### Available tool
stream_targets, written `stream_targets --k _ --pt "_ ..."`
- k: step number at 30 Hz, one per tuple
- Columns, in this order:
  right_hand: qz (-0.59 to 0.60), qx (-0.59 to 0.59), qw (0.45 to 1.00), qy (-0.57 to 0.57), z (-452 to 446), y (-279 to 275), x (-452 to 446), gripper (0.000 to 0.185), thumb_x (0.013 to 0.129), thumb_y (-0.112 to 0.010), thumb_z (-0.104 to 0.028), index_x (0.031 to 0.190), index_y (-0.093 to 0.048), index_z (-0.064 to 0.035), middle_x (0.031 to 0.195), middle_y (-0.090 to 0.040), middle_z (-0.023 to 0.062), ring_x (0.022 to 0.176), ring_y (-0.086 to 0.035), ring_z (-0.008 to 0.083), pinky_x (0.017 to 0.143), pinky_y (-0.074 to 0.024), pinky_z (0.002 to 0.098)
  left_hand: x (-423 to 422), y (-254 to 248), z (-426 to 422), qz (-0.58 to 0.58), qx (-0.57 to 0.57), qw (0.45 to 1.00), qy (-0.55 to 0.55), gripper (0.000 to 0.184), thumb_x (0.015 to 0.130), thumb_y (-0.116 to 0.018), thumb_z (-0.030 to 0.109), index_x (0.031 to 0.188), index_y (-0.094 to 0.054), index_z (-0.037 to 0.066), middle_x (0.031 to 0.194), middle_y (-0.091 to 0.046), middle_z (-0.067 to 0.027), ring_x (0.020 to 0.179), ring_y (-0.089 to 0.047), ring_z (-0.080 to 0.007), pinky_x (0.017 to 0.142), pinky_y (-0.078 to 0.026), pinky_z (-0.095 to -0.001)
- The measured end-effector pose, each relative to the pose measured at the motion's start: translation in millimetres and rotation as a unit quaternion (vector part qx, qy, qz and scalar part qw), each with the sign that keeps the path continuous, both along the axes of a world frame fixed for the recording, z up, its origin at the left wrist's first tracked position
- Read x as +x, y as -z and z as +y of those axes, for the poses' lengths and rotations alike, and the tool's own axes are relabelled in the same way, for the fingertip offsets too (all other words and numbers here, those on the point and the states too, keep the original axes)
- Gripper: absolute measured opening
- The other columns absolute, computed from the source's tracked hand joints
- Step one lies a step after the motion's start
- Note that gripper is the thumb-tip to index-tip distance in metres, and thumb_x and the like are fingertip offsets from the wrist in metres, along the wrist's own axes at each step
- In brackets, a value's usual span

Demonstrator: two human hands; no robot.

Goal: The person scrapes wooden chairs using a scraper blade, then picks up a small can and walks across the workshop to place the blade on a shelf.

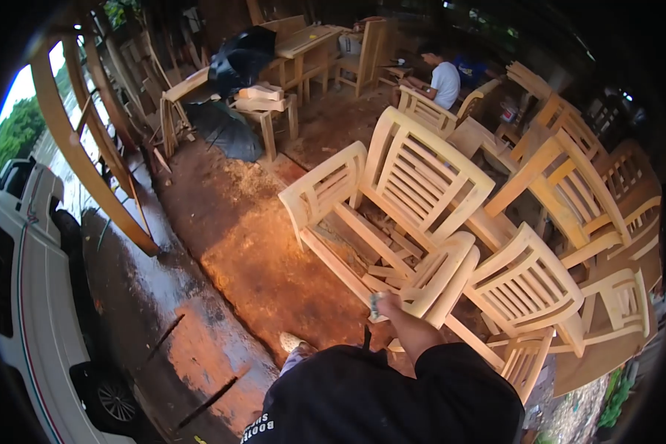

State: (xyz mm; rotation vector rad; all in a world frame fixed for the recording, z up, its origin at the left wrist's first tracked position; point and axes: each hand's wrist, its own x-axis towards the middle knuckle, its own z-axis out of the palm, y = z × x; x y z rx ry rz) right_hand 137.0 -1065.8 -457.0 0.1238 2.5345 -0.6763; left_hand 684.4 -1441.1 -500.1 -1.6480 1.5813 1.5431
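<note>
My right hand (387, 303) is closed round a small greenish-white item, perhaps a folded cloth or abrasive pad (376, 306), at the front corner of an unfinished wooden armchair frame (333, 260). The chair has a slatted back (424, 176) and slatted arms, and loose wood offcuts lie inside its open seat. What exactly the held item is cannot be made out. Nothing of my left hand shows.
More slatted wooden chairs (527, 285) crowd the right side. A person (445, 83) in a white shirt sits at the back. A black umbrella (243, 59) rests near a wooden stool (261, 105). A white van (33, 296) stands at the left, beyond a curved post (78, 159).
</note>
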Motion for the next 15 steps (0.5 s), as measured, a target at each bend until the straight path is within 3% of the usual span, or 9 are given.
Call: stream_targets --k 2,3,4,5,6,8,10,13,15 --pt "-0.011 0.140 0.990 -0.003 18.8 32.8 -12.3 0.038 0.088 -0.061 -0.032 0.115 -0.066 -0.0048 0.103 -0.072 0.0207 0.097 -0.072 0.0351 0.082 -0.0567 0.0451 -23.8 19.6 -102.0 0.037 0.054 0.998 -0.012 0.037 0.096 -0.062 0.035 0.121 -0.060 0.008 0.085 -0.070 -0.0139 0.068 -0.069 -0.0249 0.052 -0.053 -0.0396" --pt "0.021 0.141 0.989 0.031 19.9 39.6 -13.8 0.040 0.089 -0.063 -0.034 0.114 -0.066 -0.0039 0.102 -0.072 0.0201 0.094 -0.072 0.0345 0.080 -0.0570 0.0450 -44.8 17.3 -155.9 0.081 0.172 0.980 -0.057 0.037 0.096 -0.062 0.035 0.122 -0.060 0.008 0.085 -0.070 -0.0139 0.068 -0.069 -0.0250 0.051 -0.053 -0.0397" --pt "0.049 0.140 0.987 0.063 16.8 45.4 -8.5 0.041 0.089 -0.064 -0.036 0.114 -0.066 -0.0031 0.102 -0.072 0.0195 0.090 -0.072 0.0339 0.077 -0.0574 0.0448 -65.6 17.0 -209.1 0.095 0.354 0.923 -0.120 0.038 0.096 -0.062 0.035 0.123 -0.060 0.008 0.085 -0.070 -0.0139 0.068 -0.069 -0.0250 0.051 -0.053 -0.0399" --pt "0.074 0.140 0.983 0.094 11.0 51.6 -0.6 0.043 0.089 -0.066 -0.038 0.113 -0.066 -0.0022 0.101 -0.072 0.0189 0.087 -0.073 0.0332 0.075 -0.0577 0.0446 -90.9 14.5 -234.9 0.107 0.147 0.981 -0.062 0.037 0.097 -0.061 0.034 0.123 -0.058 0.008 0.084 -0.070 -0.0142 0.066 -0.068 -0.0242 0.049 -0.052 -0.0389" --pt "0.042 0.102 0.987 0.114 1.2 60.1 3.3 0.042 0.089 -0.066 -0.036 0.112 -0.066 -0.0017 0.100 -0.072 0.0192 0.087 -0.072 0.0335 0.075 -0.0572 0.0446 -119.6 4.3 -261.2 0.055 -0.079 0.995 0.010 0.036 0.098 -0.060 0.033 0.123 -0.057 0.007 0.084 -0.070 -0.0146 0.063 -0.068 -0.0235 0.046 -0.051 -0.0379" --pt "-0.010 0.019 0.987 0.157 -26.8 73.8 -5.5 0.039 0.088 -0.065 -0.031 0.111 -0.066 -0.0006 0.096 -0.071 0.0198 0.089 -0.072 0.0341 0.076 -0.0563 0.0445 -192.1 -23.4 -317.4 0.059 -0.083 0.994 -0.037 0.038 0.098 -0.061 0.032 0.123 -0.056 0.004 0.084 -0.070 -0.0136 0.064 -0.067 -0.0227 0.048 -0.052 -0.0378" --pt "-0.008 0.107 0.989 0.104 -67.9 68.7 -8.2 0.038 0.083 -0.063 -0.024 0.113 -0.065 -0.0019 0.099 -0.070 0.0237 0.094 -0.070 0.0381 0.080 -0.0554 0.0474 -257.7 -31.5 -359.0 0.121 -0.096 0.988 -0.017 0.034 0.099 -0.061 0.031 0.121 -0.058 0.006 0.085 -0.070 -0.0130 0.064 -0.067 -0.0213 0.052 -0.052 -0.0361" --pt "-0.058 0.093 0.990 0.086 -129.2 43.8 -30.3 0.045 0.082 -0.059 -0.022 0.124 -0.062 -0.0052 0.109 -0.070 0.0262 0.103 -0.068 0.0437 0.086 -0.0557 0.0494 -346.5 -44.0 -394.9 0.141 -0.086 0.985 0.046 0.031 0.100 -0.060 0.031 0.119 -0.060 0.006 0.088 -0.071 -0.0117 0.065 -0.066 -0.0190 0.055 -0.051 -0.0333" --pt "-0.063 0.105 0.992 -0.014 -161.9 45.6 -61.8 0.045 0.083 -0.058 -0.022 0.125 -0.061 -0.0051 0.109 -0.070 0.0262 0.103 -0.068 0.0432 0.086 -0.0558 0.0490 -410.4 -59.7 -403.9 0.145 -0.068 0.985 0.066 0.031 0.100 -0.060 0.032 0.117 -0.061 0.005 0.089 -0.072 -0.0110 0.066 -0.066 -0.0178 0.056 -0.051 -0.0323"
